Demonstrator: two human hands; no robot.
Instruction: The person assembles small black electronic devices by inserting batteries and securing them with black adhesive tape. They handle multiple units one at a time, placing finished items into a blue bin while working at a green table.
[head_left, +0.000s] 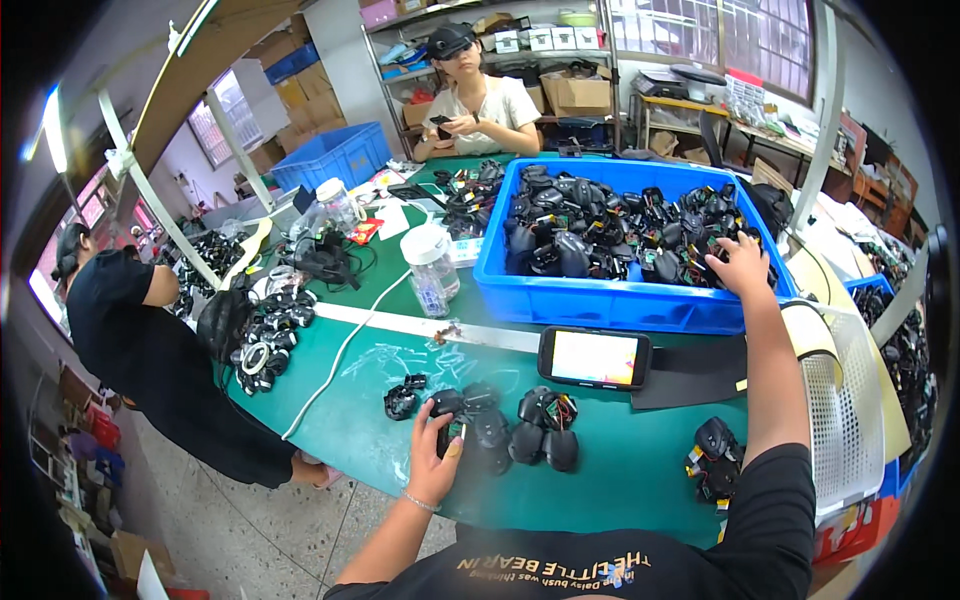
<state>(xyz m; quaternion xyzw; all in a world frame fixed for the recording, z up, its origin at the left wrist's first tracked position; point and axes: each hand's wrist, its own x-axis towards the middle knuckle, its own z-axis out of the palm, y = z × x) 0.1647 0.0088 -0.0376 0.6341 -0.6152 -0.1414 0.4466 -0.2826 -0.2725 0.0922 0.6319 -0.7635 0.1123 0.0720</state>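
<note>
My left hand (436, 462) is at the front of the green table, its thumb and fingers closed around a small black computer mouse (447, 436). Right beside it lies a loose group of black mouse shells (490, 430), and another cluster of mice (545, 445) with coloured wires showing sits a little to the right. Over the right part of a large blue bin (610, 302), my right hand (742, 265) has its fingers apart, touching the heap of black mice and parts (585, 225) inside. What lies under those fingertips is partly hidden.
A phone with a lit screen (594, 358) lies before the bin. More mice (715, 460) are near my right arm, beside a white perforated basket (845, 420). Clear jars (432, 265) and a white cable (350, 345) occupy the left. One person (480, 110) sits opposite; another (140, 320) stands left.
</note>
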